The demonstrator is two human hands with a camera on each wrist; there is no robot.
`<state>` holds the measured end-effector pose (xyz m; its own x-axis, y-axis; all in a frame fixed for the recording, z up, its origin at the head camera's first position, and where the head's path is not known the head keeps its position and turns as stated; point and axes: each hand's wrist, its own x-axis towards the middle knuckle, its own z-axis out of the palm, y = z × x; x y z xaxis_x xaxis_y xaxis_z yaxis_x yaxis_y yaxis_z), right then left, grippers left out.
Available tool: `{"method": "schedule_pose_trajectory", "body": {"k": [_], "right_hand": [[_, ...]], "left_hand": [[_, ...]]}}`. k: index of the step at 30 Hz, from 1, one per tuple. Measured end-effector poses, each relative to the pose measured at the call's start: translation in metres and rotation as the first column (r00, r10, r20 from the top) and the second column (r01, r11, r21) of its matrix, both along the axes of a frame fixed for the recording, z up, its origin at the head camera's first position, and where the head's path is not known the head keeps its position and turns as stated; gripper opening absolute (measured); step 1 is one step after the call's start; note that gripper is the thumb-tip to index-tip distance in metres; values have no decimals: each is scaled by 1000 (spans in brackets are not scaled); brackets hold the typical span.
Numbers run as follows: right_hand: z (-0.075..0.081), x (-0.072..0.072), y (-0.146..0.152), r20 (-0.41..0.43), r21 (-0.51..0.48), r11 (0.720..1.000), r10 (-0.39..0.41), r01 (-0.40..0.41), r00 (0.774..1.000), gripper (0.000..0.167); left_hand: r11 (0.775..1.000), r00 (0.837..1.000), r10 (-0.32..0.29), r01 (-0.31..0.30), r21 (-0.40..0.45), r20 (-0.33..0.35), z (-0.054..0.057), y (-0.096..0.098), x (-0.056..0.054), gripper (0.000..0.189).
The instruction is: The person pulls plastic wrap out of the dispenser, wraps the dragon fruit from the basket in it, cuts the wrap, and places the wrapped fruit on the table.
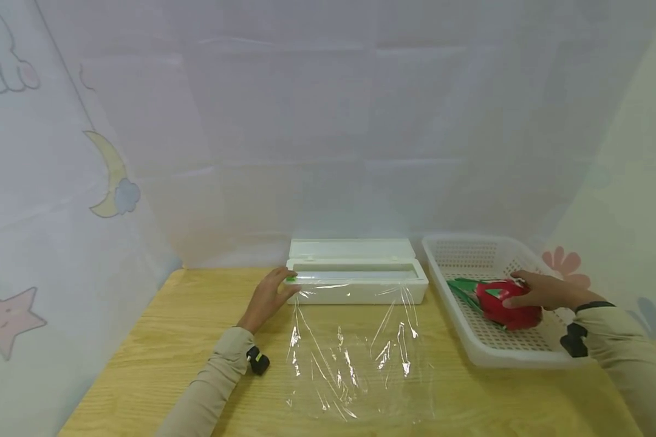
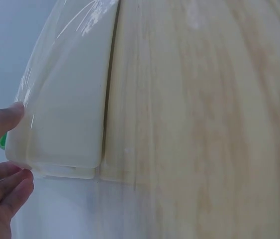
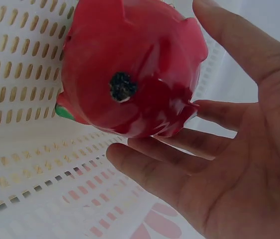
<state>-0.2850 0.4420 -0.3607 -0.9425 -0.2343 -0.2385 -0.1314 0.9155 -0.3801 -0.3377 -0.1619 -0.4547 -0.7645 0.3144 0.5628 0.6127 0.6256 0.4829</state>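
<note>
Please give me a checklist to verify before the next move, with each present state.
1. Lid of the white box open: ok.
2. Clear film pulled out over the table: ok.
3. Film smooth: not ok, creases show.
4. Left grip at the box's left end: ok.
5. Red fruit out of the basket: not ok.
6. Right grip firm on the fruit: cannot tell.

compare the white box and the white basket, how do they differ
The box has solid walls; the basket is slotted. The box is long and narrow with its lid open; the basket is broader, with no lid visible. Clear film drapes from the box; the basket has a red fruit inside. Both are white and sit on the wooden table.
</note>
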Motion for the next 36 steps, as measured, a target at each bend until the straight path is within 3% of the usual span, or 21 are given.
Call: {"method": "schedule_pose_trajectory", "body": {"k": [8, 12, 18, 22, 26, 29, 33, 36], "right_hand": [[0, -1, -6, 77, -52, 998, -13, 17, 997, 94], [0, 3, -10, 95, -101, 995, 10, 0, 995, 98], [-1, 2, -14, 123, -105, 994, -21, 34, 992, 100], [-5, 3, -16, 134, -145, 988, -32, 52, 990, 86], [-10, 5, -17, 35, -176, 984, 4, 3, 999, 63], [-11, 5, -19, -11, -150, 988, 17, -18, 1000, 60], [-10, 5, -17, 64, -159, 987, -8, 18, 998, 67], [-11, 5, -17, 75, -165, 986, -21, 33, 997, 66]], "left_hand": [[1000, 1000, 8, -8, 1, 13, -1, 0, 2, 39], [1000, 999, 7, -7, 4, 46, 0, 0, 3, 39], [1000, 996, 9, -10, 14, 83, 2, 0, 4, 40], [1000, 998, 3, -4, 17, 67, 2, 2, 3, 39], [1000, 997, -2, 0, 23, 77, -1, 2, 3, 40], [1000, 995, -5, 3, 24, 102, -2, 2, 3, 40], [1000, 993, 1, -3, 18, 121, -2, 3, 2, 41], [1000, 993, 4, -5, 13, 121, -2, 2, 2, 41]]}}
